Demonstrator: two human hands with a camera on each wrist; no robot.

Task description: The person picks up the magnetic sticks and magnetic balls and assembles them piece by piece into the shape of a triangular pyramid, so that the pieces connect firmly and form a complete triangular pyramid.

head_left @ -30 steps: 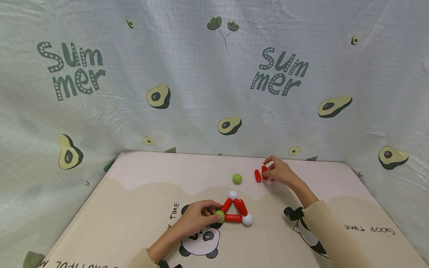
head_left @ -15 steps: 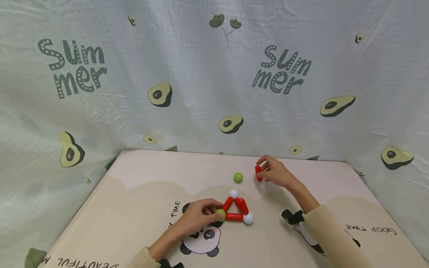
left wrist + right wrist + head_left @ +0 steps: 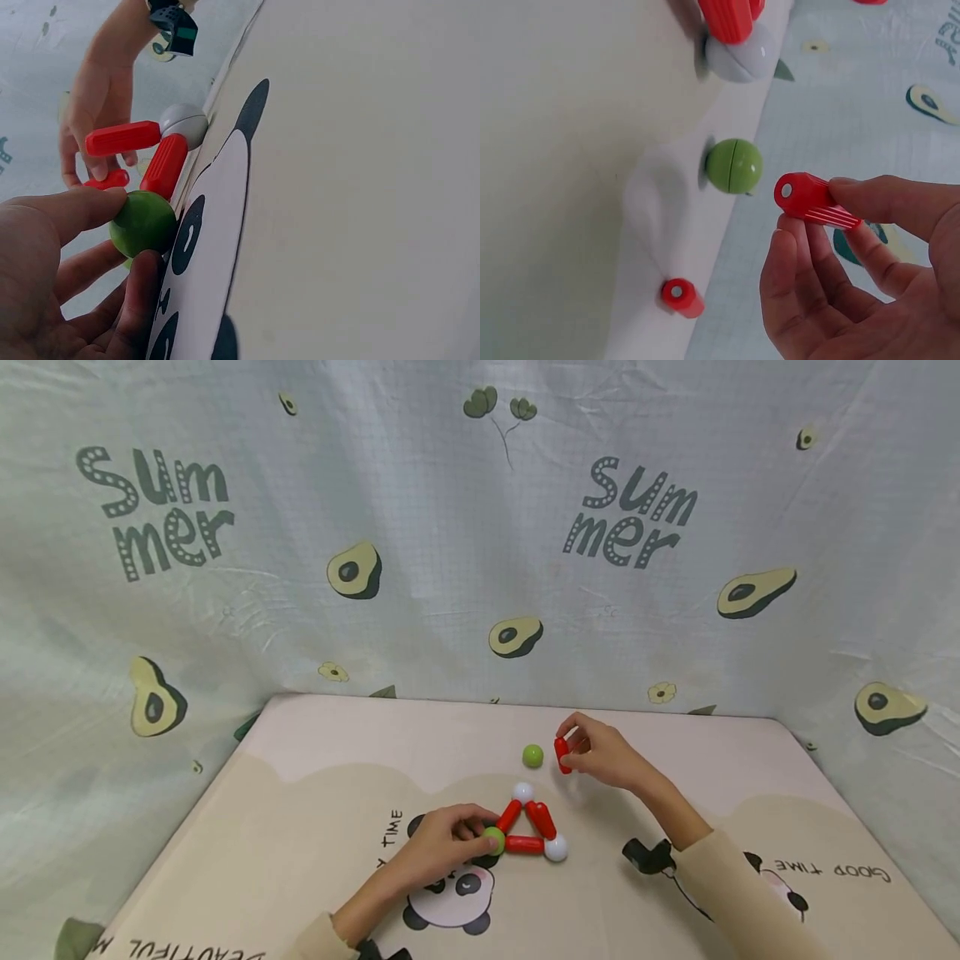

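Note:
On the table lies a triangle of red rods with balls at its corners: a green ball point(image 3: 492, 841), a far white ball point(image 3: 522, 792) and a near white ball point(image 3: 555, 848). From the near white ball another red rod point(image 3: 124, 139) sticks up off the table. My left hand point(image 3: 442, 847) pinches the triangle's green ball between thumb and fingers. Farther back, my right hand point(image 3: 603, 753) holds a loose red rod point(image 3: 810, 196) above the table by thumb and fingertips. A second green ball point(image 3: 735, 166) sits close by it.
One more loose red rod point(image 3: 682, 298) lies on the table in the right wrist view; the head view hides it behind my right hand. A printed cloth point(image 3: 420, 527) hangs along the table's back edge. Panda drawings point(image 3: 450, 902) decorate the tabletop.
My right hand has picked up the right one of two loose red rods and carried it left, toward the loose green ball. My left hand stays on the triangle.

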